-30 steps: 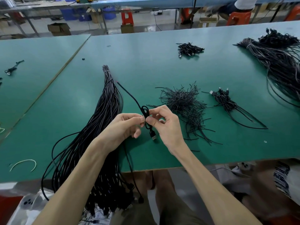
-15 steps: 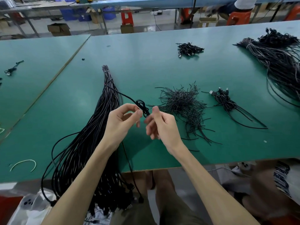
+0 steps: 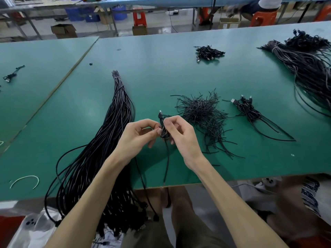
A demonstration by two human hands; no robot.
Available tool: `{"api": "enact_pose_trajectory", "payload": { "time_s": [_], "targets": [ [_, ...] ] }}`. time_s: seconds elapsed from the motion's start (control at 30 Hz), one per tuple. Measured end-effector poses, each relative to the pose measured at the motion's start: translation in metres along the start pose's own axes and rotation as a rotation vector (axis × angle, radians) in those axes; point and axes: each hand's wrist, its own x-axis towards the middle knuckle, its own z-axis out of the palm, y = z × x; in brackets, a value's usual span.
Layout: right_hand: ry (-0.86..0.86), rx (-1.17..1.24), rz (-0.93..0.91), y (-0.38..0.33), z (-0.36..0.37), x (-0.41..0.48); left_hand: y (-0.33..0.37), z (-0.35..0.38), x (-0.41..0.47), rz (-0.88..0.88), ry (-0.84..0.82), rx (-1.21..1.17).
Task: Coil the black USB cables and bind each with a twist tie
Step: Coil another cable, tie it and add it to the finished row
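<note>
A small coil of black USB cable (image 3: 163,130) is pinched between my left hand (image 3: 138,135) and my right hand (image 3: 180,135) above the green table (image 3: 161,77). Its plug end sticks up above my fingers, and a loose tail hangs down toward the table's front edge. A long bundle of uncoiled black cables (image 3: 107,136) lies to the left and drapes over the edge. A heap of black twist ties (image 3: 202,113) lies just right of my hands. A few bound cables (image 3: 249,111) lie farther right.
Another small pile of coiled cables (image 3: 208,51) sits at the back, and a big cable bundle (image 3: 308,68) fills the far right. A white curved strip (image 3: 25,180) lies at the front left. A second green table (image 3: 35,68) adjoins on the left.
The cable's long free run to the bundle has been drawn in; the coil is now tighter, both hands closed around it, with the plug end turned upward and a tail hanging down.
</note>
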Motion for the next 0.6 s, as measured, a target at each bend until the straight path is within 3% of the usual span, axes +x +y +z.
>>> {"api": "enact_pose_trajectory", "payload": {
  "time_s": [0.33,0.6],
  "targets": [
    [0.034,0.016,-0.066,-0.0041,-0.0013,-0.0023,-0.0024,-0.003,0.0001,-0.021,0.022,0.019],
    [0.024,-0.061,-0.123,-0.0033,-0.001,-0.0024,-0.0019,-0.0041,0.0008,-0.202,0.076,-0.156]
  ]
}}
